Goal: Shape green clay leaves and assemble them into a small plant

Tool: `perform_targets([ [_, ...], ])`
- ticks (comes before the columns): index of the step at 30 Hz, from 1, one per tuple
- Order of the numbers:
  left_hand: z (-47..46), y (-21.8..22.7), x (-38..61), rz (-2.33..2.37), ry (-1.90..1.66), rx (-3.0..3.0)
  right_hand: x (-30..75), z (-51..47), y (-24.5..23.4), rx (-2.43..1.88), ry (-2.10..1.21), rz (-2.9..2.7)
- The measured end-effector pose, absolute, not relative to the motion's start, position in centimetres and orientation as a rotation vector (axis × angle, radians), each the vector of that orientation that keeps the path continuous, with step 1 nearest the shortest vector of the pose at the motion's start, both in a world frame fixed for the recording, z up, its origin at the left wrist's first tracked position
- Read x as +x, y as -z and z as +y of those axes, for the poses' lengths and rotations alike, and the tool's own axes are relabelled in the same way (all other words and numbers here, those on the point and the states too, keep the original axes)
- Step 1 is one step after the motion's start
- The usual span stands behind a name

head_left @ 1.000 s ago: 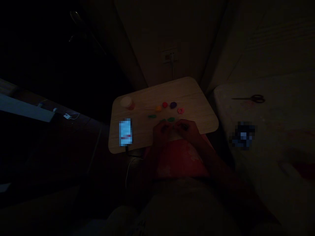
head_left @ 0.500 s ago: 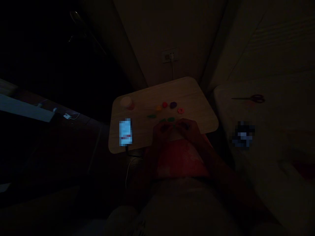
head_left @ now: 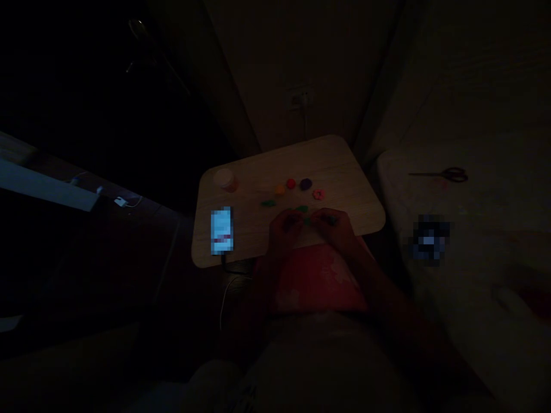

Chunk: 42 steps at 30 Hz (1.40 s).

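Got a small green piece [head_left: 306,221] pinched between the fingertips of left hand [head_left: 284,226] and right hand [head_left: 333,226], both with fingers curled inward and nearly meeting. Reads as gripped from either side; too dark to tell exact finger contact or palm contents. Held by the near edge of wooden table [head_left: 249,229], above or against it, can't tell which. Nearer the body, below the grip: red patterned surface [head_left: 318,281].

Looks like modelling clay, judging by colour and hand-formed look. Expect very light, soft, no spring-back; probably slightly tacky rather than slippery. Likely to dent, smear or tear under a hard squeeze. Best taken by the outer edges with flat finger pads, low pressure, supported from both sides. Avoid nails and avoid pinching through the middle.

Around the grip: just beyond the fingertips, green lump [head_left: 302,209]. Beyond and left, green sliver [head_left: 268,203], then orange ball [head_left: 279,190]. Farther straight beyond, red ball [head_left: 291,183] and purple ball [head_left: 306,184], close together. Beyond and slightly right, pink ring [head_left: 318,194]. Well left of grip, pixelated lit screen [head_left: 221,230], with jar [head_left: 227,180] beyond it. Well right, off the table, scissors [head_left: 454,174].
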<state>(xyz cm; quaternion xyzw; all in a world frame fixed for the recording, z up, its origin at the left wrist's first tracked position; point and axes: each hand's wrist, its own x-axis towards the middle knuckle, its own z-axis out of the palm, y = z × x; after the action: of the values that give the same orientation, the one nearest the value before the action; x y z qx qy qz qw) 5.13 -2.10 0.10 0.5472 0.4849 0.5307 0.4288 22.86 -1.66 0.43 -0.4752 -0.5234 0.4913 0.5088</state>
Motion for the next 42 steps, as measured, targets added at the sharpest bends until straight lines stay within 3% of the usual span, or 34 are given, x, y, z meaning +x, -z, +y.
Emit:
perform_targets([
  [14,-2.34,-0.53,5.02,1.204,-1.339,1.324,22.77,-1.63,-0.29,-1.144,-1.181,-1.287],
  [42,-2.70,-0.04,4.82,1.109,-1.331,1.892,23.01,-1.54,-0.54,-1.124,-1.278,-1.327],
])
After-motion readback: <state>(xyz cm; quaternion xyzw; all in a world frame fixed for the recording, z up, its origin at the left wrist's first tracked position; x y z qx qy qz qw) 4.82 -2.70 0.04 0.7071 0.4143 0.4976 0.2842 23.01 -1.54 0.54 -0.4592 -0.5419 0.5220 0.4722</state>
